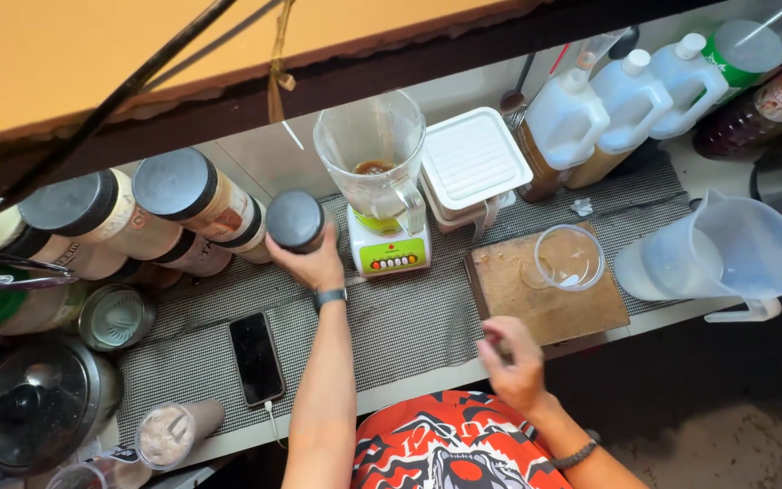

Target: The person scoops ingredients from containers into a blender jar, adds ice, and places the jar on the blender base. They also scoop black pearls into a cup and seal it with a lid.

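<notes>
Head view: the left hand (311, 264) has its fingers wrapped around a dark-lidded jar (296, 220), which stands on the surface (409, 330) just left of the blender (380, 186). The right hand (513, 358) hovers at the surface's near edge, fingers loosely curled and holding nothing visible, just below the wooden board (545, 299) carrying a clear cup (569, 257).

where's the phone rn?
Head view, left half: the phone lies flat on the mesh mat, near the counter's front edge, just left of the left hand's forearm.
</notes>
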